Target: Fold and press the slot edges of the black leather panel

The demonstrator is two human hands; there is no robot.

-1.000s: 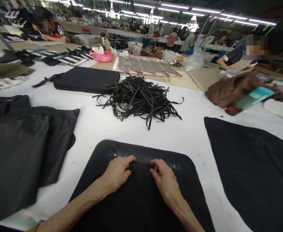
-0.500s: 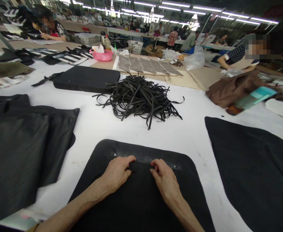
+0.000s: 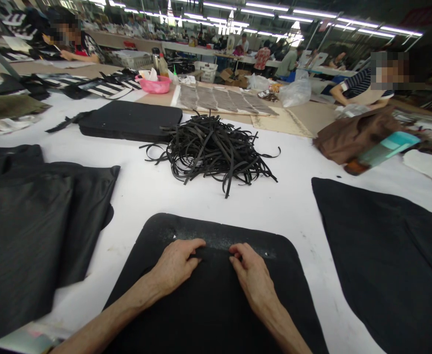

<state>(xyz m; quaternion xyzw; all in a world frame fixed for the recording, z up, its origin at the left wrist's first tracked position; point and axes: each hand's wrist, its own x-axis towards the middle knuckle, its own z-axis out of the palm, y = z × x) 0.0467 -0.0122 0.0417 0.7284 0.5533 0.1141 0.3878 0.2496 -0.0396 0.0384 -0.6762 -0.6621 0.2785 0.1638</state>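
Observation:
A black panel with rounded corners [image 3: 275,290] lies flat on the white table in front of me. Its far end carries a pale dusty band and two small white marks. Over it lies a black sheet of material [image 3: 212,295], its upper edge running along that band. My left hand [image 3: 177,263] pinches this edge between thumb and fingers. A short way to its right, my right hand [image 3: 251,270] grips the same edge, thumb and fingertips close together. The sheet's outline blends into the dark panel, and its near end runs out of view.
A heap of thin black strips [image 3: 216,147] sits beyond the panel, beside a stack of black panels [image 3: 127,120]. Black sheets lie left [image 3: 24,236] and right [image 3: 385,255]. A teal-capped bottle [image 3: 385,152] leans on brown cloth [image 3: 356,132]. Co-workers sit at the far left and right.
Both hands stay at the edge of the black sheet, the left fingers shifting very slightly. The whole view has drifted a few pixels to the left.

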